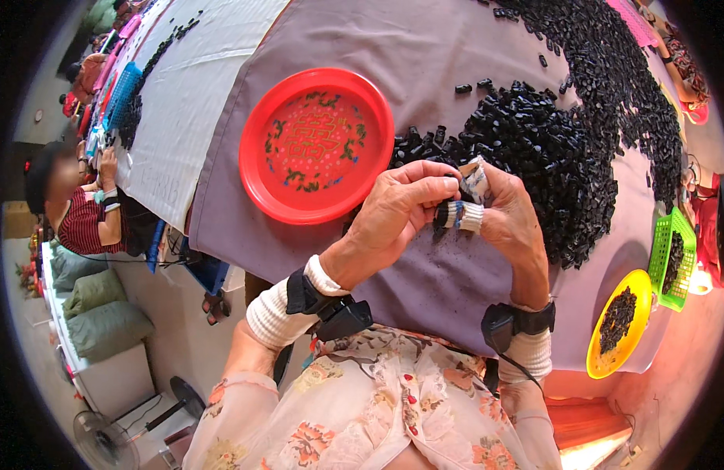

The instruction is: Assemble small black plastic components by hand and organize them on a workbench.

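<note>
My left hand (389,215) is closed in a pinch on a small black piece (451,178) that barely shows between the fingertips. Close against it, my right hand (514,215) is curled, with white striped wrapping (462,215) around a finger. A pale, crumpled-looking patch (474,184) shows by its thumb and fingers; whether it is a held thing or more wrapping I cannot make out. Beyond both hands rises a large heap of small black plastic parts (526,149). The red round tray (256,145) with a printed pattern lies to the left of my hands.
A yellow plate (645,294) and a green basket (661,254), both holding black parts, stand at the right edge of the cloth-covered table (315,39). At the far left a person (88,207) in a striped top works near a blue basket (124,94). A fan (103,439) stands lower left.
</note>
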`<state>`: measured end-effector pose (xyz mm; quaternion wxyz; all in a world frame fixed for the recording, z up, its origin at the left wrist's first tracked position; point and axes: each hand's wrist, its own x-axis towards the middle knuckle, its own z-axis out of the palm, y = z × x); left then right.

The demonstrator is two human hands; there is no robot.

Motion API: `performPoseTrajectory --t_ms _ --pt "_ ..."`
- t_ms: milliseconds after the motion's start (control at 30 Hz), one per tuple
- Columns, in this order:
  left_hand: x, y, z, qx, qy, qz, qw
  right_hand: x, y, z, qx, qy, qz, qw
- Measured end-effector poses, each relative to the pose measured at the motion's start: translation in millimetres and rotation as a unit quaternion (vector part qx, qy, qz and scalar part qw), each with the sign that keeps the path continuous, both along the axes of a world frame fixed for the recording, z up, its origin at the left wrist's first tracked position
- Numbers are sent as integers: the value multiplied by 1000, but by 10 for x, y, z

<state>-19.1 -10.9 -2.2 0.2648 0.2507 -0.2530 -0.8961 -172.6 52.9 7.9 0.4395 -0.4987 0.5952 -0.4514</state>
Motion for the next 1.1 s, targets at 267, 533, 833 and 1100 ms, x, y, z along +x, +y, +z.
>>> performPoseTrajectory --t_ms 267,533,833,1100 --pt "23 11 18 11 28 -10 1000 16 11 81 40 -28 -10 999" --pt "69 19 -15 22 72 -16 997 25 16 57 40 -40 12 998" --pt "67 25 -49 21 70 -17 997 -2 18 -15 20 -7 35 999" --pt "42 24 -51 14 53 -6 998 2 35 -20 19 -12 31 999"
